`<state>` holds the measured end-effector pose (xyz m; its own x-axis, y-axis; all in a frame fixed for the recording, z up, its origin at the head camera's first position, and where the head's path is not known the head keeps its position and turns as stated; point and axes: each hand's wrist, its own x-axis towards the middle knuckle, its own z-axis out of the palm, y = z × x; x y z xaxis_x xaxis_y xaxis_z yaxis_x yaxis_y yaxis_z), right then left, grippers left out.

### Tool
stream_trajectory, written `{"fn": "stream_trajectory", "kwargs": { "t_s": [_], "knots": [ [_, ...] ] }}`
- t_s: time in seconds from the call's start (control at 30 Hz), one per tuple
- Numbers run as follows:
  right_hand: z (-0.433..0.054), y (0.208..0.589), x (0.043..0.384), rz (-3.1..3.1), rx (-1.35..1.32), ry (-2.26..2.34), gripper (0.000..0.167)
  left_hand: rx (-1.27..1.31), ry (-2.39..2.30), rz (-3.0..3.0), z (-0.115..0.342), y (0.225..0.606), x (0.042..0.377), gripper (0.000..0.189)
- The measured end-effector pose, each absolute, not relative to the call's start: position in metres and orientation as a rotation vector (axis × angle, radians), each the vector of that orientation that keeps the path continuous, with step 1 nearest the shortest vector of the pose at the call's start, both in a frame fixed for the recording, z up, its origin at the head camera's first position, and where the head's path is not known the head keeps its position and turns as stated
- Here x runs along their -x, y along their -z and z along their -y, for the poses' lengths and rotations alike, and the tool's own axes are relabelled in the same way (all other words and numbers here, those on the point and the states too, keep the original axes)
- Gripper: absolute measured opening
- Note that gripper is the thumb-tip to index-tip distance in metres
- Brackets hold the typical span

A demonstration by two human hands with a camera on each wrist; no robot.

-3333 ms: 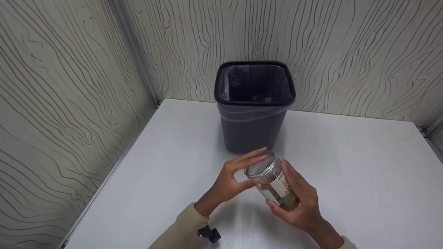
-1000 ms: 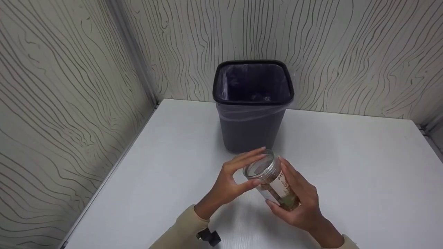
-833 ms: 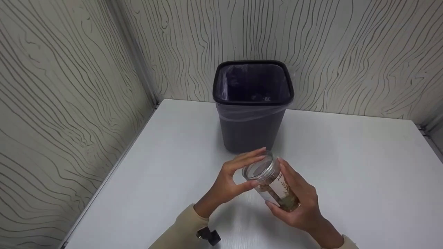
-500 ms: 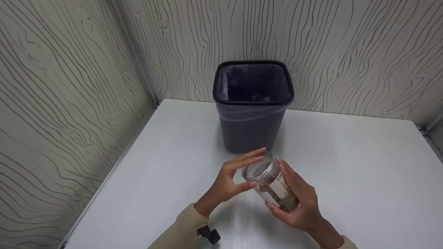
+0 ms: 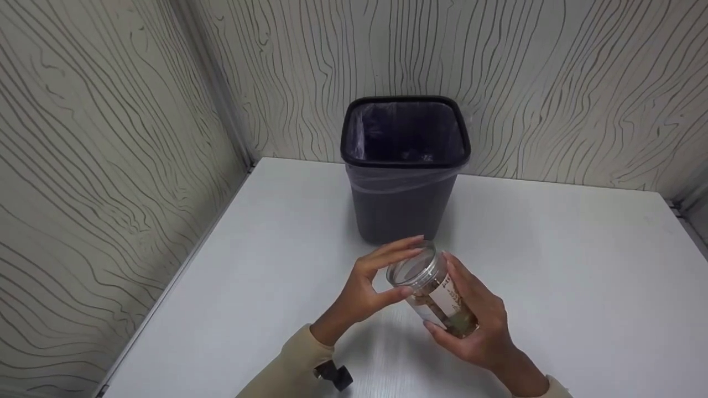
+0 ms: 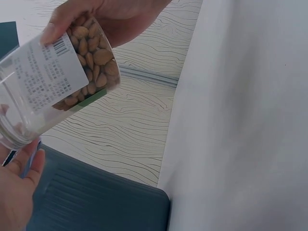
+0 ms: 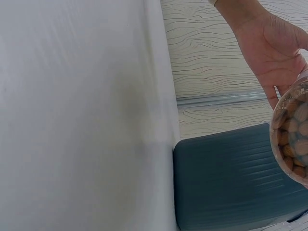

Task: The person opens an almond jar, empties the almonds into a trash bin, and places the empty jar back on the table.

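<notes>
A clear plastic jar (image 5: 442, 301) is held tilted above the table, its mouth end towards the upper left. Almonds (image 6: 98, 57) show inside it, near the base, in the left wrist view. My right hand (image 5: 485, 329) grips the jar's body, with the thumb on the near side and the fingers on the far side. At the mouth end, my left hand (image 5: 362, 287) spans the rim between thumb and fingers. Whether a clear lid sits on the rim I cannot tell. A white label (image 6: 50, 72) with a barcode covers part of the jar's side.
A dark bin (image 5: 398, 210) with a clear liner stands behind the hands on the white table (image 5: 564, 265). Wood-grain patterned panels (image 5: 310, 66) enclose the back and left. A small black device (image 5: 334, 376) hangs at the left sleeve.
Both hands keep their hold on the jar throughout. The jar's mouth end has shifted very slightly to the left since the oldest frame.
</notes>
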<state>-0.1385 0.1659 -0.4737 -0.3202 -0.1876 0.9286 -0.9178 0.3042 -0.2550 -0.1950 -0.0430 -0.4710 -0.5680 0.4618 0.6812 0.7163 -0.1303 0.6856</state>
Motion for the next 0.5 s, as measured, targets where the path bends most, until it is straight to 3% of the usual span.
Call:
{"fn": "stream_trajectory", "kwargs": {
  "t_s": [0.5],
  "knots": [
    [-0.1646, 0.4713, 0.1382, 1.713, -1.023, -1.096, 0.08, 1.283, 1.738, 1.918, 0.0421, 0.4712, 0.193, 0.048]
  ]
}}
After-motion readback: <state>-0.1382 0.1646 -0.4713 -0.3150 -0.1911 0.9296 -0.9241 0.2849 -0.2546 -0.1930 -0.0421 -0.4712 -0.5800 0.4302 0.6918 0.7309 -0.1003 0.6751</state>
